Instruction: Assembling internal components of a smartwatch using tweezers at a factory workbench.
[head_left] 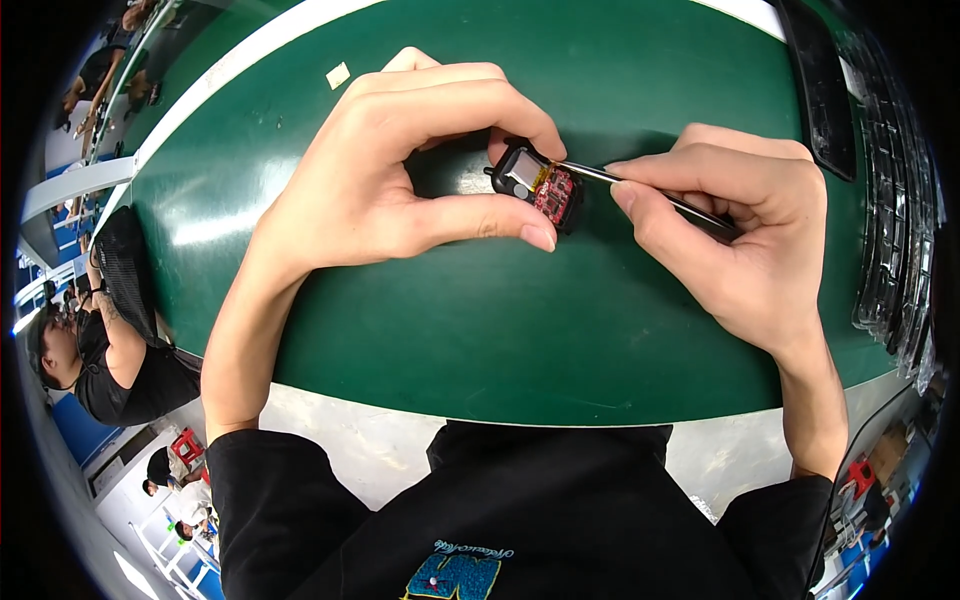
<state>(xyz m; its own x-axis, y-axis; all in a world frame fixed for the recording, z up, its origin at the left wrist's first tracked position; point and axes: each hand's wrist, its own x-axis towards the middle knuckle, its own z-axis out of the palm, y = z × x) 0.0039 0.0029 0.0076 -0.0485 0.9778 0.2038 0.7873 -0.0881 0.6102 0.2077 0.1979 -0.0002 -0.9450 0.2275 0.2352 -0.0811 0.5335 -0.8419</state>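
My left hand (400, 160) grips a small black electronic device (540, 186) between thumb and fingers, just above the green table. Its casing is open, showing a red circuit board (553, 195), a silvery rectangular part (522, 168) that looks like a battery, and a strip of amber tape. In my right hand (735, 215) is a pair of metal tweezers (588, 172), pinched between thumb and forefinger. The tweezers' tips reach the device's upper right edge, beside my left forefinger. Whether they grip any part there is too small to tell.
The green table (520, 330) has a small cream scrap (338, 75) at its far left. A black tray (815, 90) lies at the far right, beside stacked clear plastic trays (890, 220). A person in black (130, 360) sits at the left; others are farther off.
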